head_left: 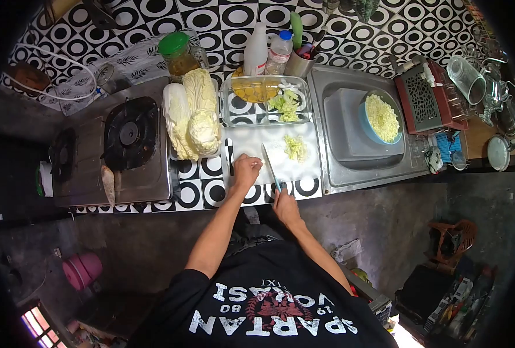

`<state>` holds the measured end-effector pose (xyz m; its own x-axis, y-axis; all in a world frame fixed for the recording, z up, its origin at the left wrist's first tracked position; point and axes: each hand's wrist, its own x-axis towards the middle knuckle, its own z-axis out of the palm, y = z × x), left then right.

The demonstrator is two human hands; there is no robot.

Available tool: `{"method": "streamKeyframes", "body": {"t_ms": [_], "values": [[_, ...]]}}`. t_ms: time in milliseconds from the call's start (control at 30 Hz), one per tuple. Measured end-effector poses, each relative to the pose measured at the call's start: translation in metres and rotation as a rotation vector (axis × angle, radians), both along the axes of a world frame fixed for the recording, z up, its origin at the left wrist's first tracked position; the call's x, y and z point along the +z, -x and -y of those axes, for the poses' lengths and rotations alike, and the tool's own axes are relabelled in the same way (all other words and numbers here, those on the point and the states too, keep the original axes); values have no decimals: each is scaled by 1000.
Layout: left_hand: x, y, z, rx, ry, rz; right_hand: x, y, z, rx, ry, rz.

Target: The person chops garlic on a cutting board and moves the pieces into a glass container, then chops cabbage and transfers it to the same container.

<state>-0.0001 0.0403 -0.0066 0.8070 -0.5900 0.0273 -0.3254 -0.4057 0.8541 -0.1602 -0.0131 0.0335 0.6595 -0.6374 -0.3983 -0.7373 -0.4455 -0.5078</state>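
Note:
My right hand (285, 205) is closed round the teal handle of a kitchen knife (270, 165), its blade pointing away from me over a white cutting board (244, 139). Left of the blade, my left hand (247, 170) rests at the board with its fingers curled together; whatever they hold, if anything, is too small to make out. A small heap of chopped cabbage (295, 148) lies on the board to the right of the blade. Behind the board, a clear glass dish (227, 110) contains pale green leaf pieces (286, 105).
Napa cabbages (202, 116) stand left of the board, beside a gas stove (89, 180). To the right, a blue bowl (366, 124) of chopped cabbage sits over the steel sink (333, 174). Bottles (279, 55) and a green-lidded jar (176, 52) line the back.

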Motion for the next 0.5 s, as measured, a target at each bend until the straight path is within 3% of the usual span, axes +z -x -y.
{"method": "streamKeyframes", "body": {"t_ms": [500], "values": [[4,0,0,-8,3,-30,0,-5,3,-14,4,6]]}}
